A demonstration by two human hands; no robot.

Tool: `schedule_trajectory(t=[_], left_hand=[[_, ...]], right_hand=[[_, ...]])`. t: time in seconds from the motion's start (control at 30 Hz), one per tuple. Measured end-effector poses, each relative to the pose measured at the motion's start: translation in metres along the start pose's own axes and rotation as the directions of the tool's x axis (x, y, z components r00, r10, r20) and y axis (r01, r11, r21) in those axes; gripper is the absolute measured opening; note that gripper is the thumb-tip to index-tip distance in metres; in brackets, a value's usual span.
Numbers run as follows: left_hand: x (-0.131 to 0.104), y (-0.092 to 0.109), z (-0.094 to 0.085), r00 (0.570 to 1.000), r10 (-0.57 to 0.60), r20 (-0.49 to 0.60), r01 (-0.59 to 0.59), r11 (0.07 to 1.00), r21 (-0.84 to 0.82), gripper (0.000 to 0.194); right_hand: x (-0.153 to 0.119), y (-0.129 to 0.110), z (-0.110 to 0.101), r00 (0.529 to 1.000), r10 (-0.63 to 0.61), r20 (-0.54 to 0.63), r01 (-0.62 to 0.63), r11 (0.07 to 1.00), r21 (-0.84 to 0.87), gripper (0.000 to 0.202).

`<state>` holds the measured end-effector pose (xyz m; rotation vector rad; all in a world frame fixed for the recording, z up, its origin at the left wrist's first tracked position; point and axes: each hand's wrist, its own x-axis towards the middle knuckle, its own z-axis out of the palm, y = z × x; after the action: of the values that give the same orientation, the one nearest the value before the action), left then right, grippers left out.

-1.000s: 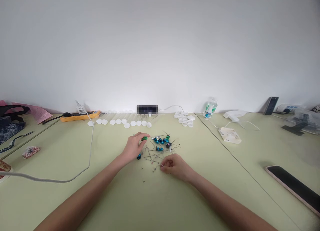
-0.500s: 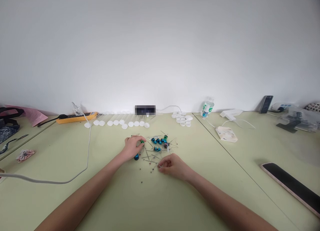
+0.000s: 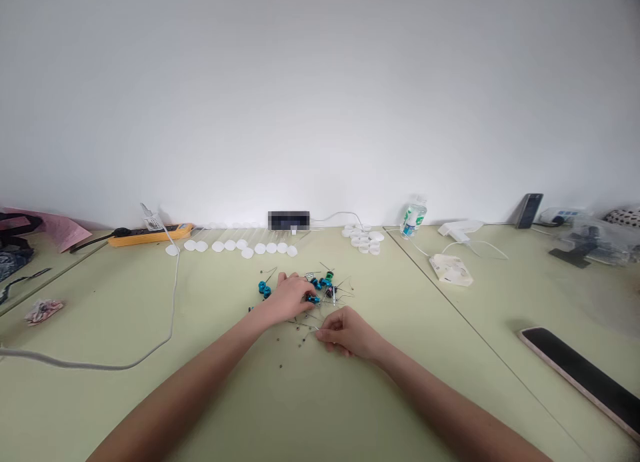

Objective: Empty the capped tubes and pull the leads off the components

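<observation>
My left hand (image 3: pixel 289 298) reaches over a small pile, thumb and forefinger closed about a blue spool-like part (image 3: pixel 313 300) with dark ends. More blue parts (image 3: pixel 265 289) lie to its left, and a green one (image 3: pixel 329 275) sits at the back of the pile. Thin metal rods (image 3: pixel 334 295) and fine wires stick out among them. Nearer to me, my right hand (image 3: pixel 346 332) pinches a thin metal piece (image 3: pixel 316 328) low over the table. Tiny loose bits (image 3: pixel 299 328) are scattered in front of the pile. My palms hide some of the parts.
Behind the pile stand rows of white discs (image 3: pixel 249 253) and a cluster of white caps (image 3: pixel 363 238). A white cable (image 3: pixel 173 315) runs from an orange power strip (image 3: pixel 150 236) across the left. A bottle (image 3: pixel 413 219), a small packet (image 3: pixel 451 269) and a dark phone-like slab (image 3: pixel 580 375) are on the right.
My left hand has moved right, from the green part at the pile's left side to the blue part in its middle. My right hand has stayed almost still.
</observation>
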<state>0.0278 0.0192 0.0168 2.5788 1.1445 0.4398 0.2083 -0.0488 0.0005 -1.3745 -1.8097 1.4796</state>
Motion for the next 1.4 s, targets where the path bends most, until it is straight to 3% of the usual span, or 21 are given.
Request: schedule_trajectory(t=[0.27, 0.6, 0.8, 0.97, 1.13, 1.27, 1.4], left_hand=[[-0.001, -0.002, 0.007, 1.0, 0.003, -0.018, -0.003, 1.0, -0.004, 0.01], [0.001, -0.005, -0.005, 0.988, -0.009, -0.156, 0.008, 1.0, -0.004, 0.019], [0.002, -0.005, -0.02, 0.963, -0.153, -0.222, 0.103, 0.969, -0.224, 0.028], [0.002, -0.001, -0.021, 0.959, -0.245, -0.14, 0.13, 0.825, -0.549, 0.035], [0.003, 0.004, -0.007, 0.962, -0.272, -0.002, 0.166, 0.591, -0.79, 0.035], [0.005, 0.01, 0.006, 0.965, -0.25, 0.081, 0.188, 0.442, -0.877, 0.034], [0.006, 0.013, 0.013, 0.963, -0.252, 0.092, 0.188, 0.391, -0.901, 0.033]], right_hand=[[0.003, 0.004, -0.004, 0.998, -0.056, -0.007, 0.057, 0.995, 0.081, 0.027], [0.004, -0.006, -0.003, 0.957, -0.153, -0.247, 0.17, 0.984, 0.051, 0.033], [0.008, -0.003, -0.006, 0.903, -0.178, -0.392, 0.216, 0.975, 0.054, 0.033], [0.011, -0.001, -0.008, 0.875, -0.211, -0.435, 0.257, 0.965, 0.049, 0.034], [0.012, -0.004, -0.009, 0.869, -0.219, -0.444, 0.284, 0.955, 0.085, 0.034], [0.014, -0.007, -0.009, 0.871, -0.224, -0.437, 0.298, 0.948, 0.109, 0.036], [0.017, -0.008, -0.008, 0.878, -0.223, -0.424, 0.295, 0.949, 0.113, 0.038]])
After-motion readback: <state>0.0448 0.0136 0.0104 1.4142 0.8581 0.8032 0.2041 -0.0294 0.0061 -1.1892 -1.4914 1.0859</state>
